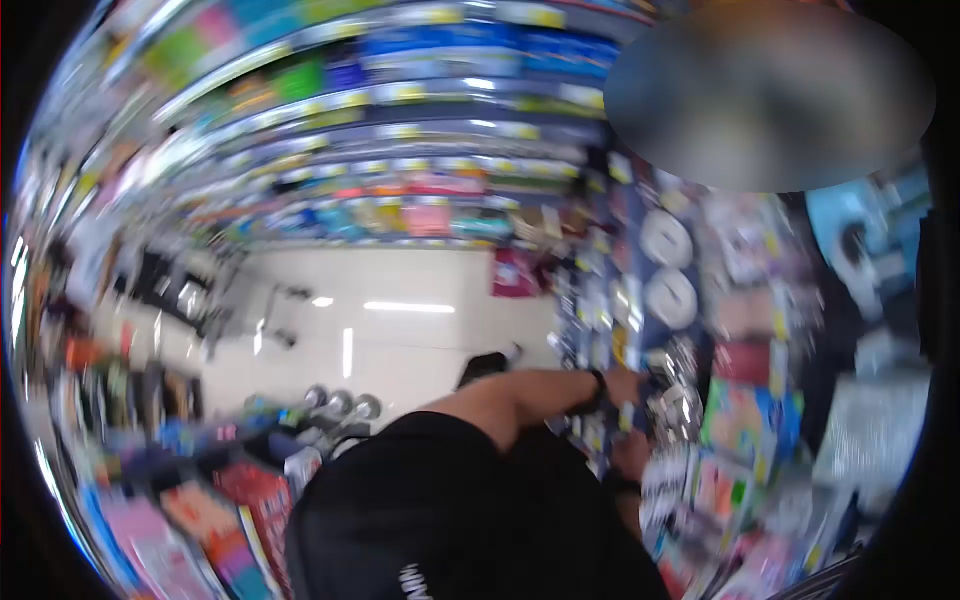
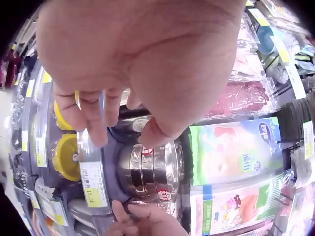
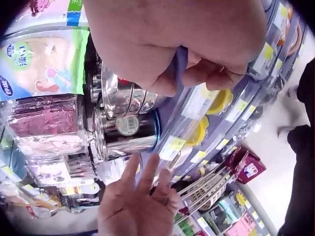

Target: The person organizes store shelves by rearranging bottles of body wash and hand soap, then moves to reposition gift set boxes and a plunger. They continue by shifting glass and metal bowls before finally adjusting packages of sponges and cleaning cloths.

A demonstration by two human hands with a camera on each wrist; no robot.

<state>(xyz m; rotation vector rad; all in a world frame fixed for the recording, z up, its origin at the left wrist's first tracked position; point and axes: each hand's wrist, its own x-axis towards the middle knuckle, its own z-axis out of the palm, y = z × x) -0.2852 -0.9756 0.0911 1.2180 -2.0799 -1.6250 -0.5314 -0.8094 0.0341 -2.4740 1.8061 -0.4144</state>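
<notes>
Stacked shiny steel bowls sit on a shelf. Beside them lies a steel canister with a round label. My left hand is over the shelf by the canister and bowls, fingers extended and spread; whether its thumb touches the bowls I cannot tell. At the other side of the bowls is my right hand, thumb close to their edge and fingers loosely bent. Neither hand visibly holds anything. The head view is blurred.
Price labels line the shelf edge, with yellow round items below. Green-edged packets and pink packaged goods hang beside the bowls. Shelves surround a pale floor; a dark red box stands farther along.
</notes>
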